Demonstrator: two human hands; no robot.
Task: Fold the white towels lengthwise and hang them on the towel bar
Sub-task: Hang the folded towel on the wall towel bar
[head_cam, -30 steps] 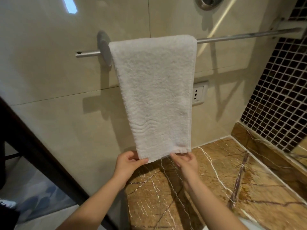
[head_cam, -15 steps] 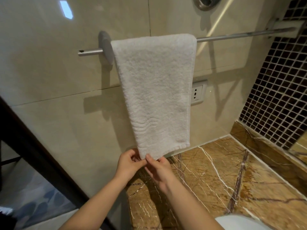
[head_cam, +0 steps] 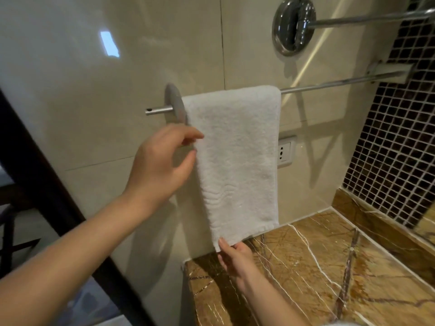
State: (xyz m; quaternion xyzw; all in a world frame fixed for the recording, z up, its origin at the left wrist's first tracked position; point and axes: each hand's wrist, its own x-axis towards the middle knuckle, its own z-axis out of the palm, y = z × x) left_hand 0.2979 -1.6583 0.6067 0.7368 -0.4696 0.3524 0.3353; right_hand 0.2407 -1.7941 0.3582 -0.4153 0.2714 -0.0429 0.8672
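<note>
Up from the hem, the left hand (head_cam: pixel 160 165) now sits at the left edge of the white towel (head_cam: pixel 237 156); we find it spread, gripping nothing. The right hand (head_cam: pixel 236 258) pinches the lower corner. The towel hangs over the towel bar (head_cam: pixel 329 84).

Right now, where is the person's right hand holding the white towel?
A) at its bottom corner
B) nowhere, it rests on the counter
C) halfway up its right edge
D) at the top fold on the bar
A: the right hand pinches the lower left corner of the white towel, just above the marble counter.
</note>
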